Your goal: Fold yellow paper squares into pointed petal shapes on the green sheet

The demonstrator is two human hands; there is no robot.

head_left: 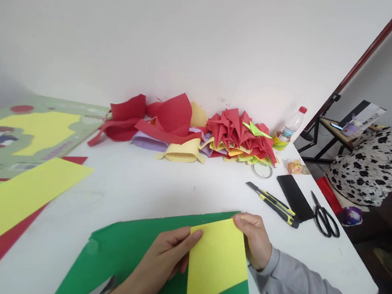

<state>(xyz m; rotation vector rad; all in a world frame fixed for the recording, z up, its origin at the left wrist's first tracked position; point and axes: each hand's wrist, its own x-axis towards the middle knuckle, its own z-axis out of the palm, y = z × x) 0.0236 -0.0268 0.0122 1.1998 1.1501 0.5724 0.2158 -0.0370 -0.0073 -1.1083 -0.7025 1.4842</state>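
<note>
A yellow sheet of paper is held up between both hands, just over a larger green sheet on the table. My left hand pinches its upper left edge, thumb on top. At the upper right corner, my right hand pinches the paper between thumb and fingers. The fingers behind the sheet are partly hidden. The green sheet reaches under my left forearm and past the bottom of the view.
Yellow and red paper strips lie at left. Folded red paper pieces line the wall beside a bottle. A utility knife, a black flat object and scissors lie right. A person in a floral garment is beyond.
</note>
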